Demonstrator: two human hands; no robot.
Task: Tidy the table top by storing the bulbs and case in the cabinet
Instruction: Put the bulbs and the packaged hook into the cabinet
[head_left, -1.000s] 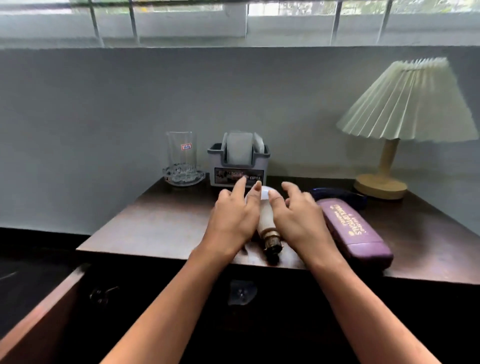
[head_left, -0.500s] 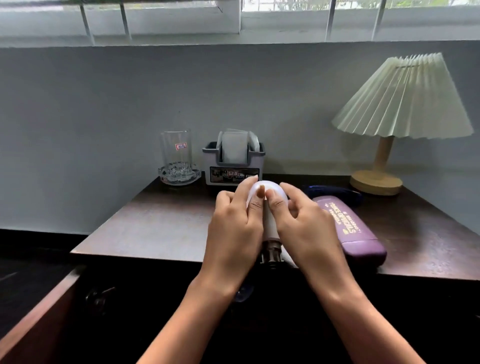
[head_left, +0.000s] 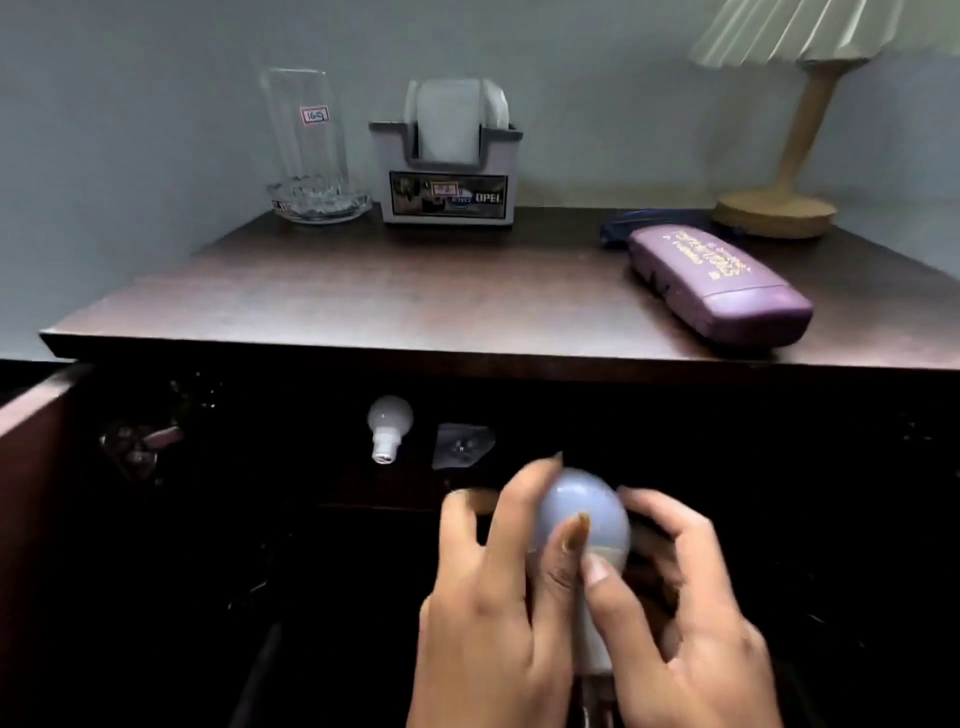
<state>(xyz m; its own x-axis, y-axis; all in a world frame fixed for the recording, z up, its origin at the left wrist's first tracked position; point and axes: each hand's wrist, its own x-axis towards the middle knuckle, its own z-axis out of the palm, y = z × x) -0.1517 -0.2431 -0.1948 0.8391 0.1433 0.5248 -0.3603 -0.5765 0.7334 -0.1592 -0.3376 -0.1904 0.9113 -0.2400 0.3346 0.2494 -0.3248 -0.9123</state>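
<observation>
A white bulb (head_left: 582, 514) is held between my left hand (head_left: 488, 597) and my right hand (head_left: 680, 613), below the table edge and in front of the dark open cabinet (head_left: 727, 467). Its dome points away from me and its base is hidden by my fingers. A second white bulb (head_left: 389, 423) lies on the cabinet's shelf, base toward me. The purple case (head_left: 711, 283) lies on the dark wooden table top (head_left: 363, 291) at the right, with a dark blue thing (head_left: 628, 226) behind it.
At the back of the table stand a tall glass in a glass dish (head_left: 306, 150), a grey holder (head_left: 447, 171) labelled OPEL and a lamp (head_left: 779, 202) with a pleated shade. The cabinet door (head_left: 31, 493) hangs open at the left. A pale object (head_left: 462, 447) lies by the shelved bulb.
Both hands lifted the bulb off the table top and brought it down in front of the open cabinet. The view dropped and moved closer.
</observation>
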